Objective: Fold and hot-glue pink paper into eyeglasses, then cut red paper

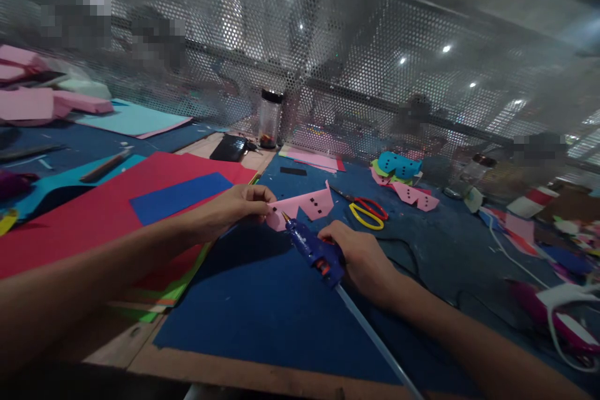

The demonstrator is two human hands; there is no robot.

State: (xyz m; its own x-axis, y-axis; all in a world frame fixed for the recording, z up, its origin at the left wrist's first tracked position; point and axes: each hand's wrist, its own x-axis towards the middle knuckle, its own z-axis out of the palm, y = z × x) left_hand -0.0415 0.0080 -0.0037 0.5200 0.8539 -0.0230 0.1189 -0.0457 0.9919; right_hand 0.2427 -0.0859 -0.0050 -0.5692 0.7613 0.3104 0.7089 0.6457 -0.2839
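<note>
My left hand (pixel 248 203) pinches the left end of a pink paper cutout (pixel 307 205) dotted with small black squares. Wrapped in my right hand (pixel 360 256) is a blue glue gun (pixel 312 247), with a long clear glue stick (pixel 375 337) trailing from its rear. The gun's metal tip is at the cutout's left part, close to a black square; whether it touches the paper I cannot tell. Scissors (pixel 368 211) with red and yellow handles lie just right of the cutout.
Red sheets (pixel 107 219) and a blue strip (pixel 180 198) lie left. Behind stand a lidded jar (pixel 270 119) and a black phone-like object (pixel 229 147). Folded blue and pink paper pieces (pixel 400 165) sit right, beyond a black cord (pixel 412 253). A purple glue gun (pixel 553 319) is far right.
</note>
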